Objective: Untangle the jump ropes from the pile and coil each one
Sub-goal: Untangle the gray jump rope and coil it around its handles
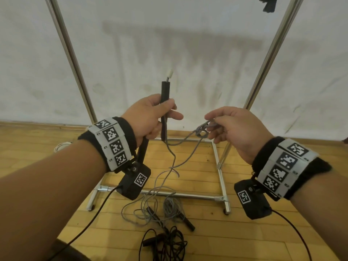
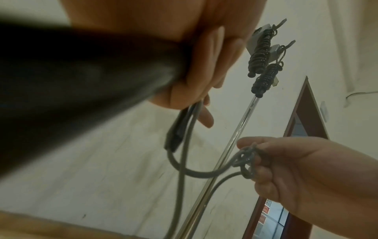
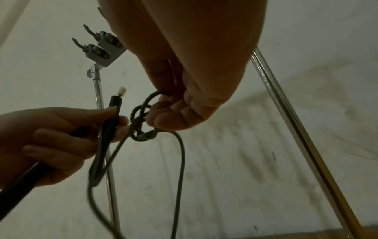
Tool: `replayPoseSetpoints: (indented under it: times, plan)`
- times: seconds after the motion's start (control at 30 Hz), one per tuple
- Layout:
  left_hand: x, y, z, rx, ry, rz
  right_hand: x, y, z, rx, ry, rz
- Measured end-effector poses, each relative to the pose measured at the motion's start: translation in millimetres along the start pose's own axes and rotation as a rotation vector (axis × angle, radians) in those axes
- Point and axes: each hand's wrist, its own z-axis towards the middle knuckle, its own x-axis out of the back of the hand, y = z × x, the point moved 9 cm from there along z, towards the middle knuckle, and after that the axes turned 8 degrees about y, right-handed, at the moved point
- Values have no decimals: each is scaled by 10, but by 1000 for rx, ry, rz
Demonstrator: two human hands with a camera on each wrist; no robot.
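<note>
Gripping a black handle (image 1: pixel 165 95) upright, the left hand (image 1: pixel 150 117) has its fingers curled round the shaft, thumb laid along the side, and a small white cap (image 1: pixel 170 74) pokes out of the handle's top end. A second dark handle (image 1: pixel 143 147) slants down out of the same fist toward the wrist. Over on the other side, the right hand (image 1: pixel 237 129) pinches a knot (image 1: pixel 202 129) in the grey rope (image 1: pixel 185 157) between thumb and fingertips (from the right wrist camera the knot reads as a few loose loops stacked against the fingers (image 3: pixel 167 116)). Grey cord runs from the bottom of the handle across to the knot, sags between the two hands, then drops away to the wooden floor (image 1: pixel 207 232).

Down there, more grey rope lies in loose loops (image 1: pixel 150 210) beside a tighter grey bundle (image 1: pixel 170 206), and just in front of them sits a tangle of black rope (image 1: pixel 167 242) with its dark handles (image 1: pixel 186 222) sticking out. All of it lies at the foot of a metal rack (image 1: pixel 220 178), whose poles rise against a white backdrop (image 1: pixel 188 44). From the left wrist camera, two black coiled ropes (image 2: pixel 260 53) hang on hooks up at the top of the rack.
</note>
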Motion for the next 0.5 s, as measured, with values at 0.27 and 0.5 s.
replayPoseSetpoints:
  times: [0.27, 0.5]
  plan:
    - [-257, 106, -107, -2, -29, -19, -459, 15, -198, 221, -481, -740]
    - [-263, 98, -58, 29, -23, -143, -582, 16, -304, 181, -519, -448]
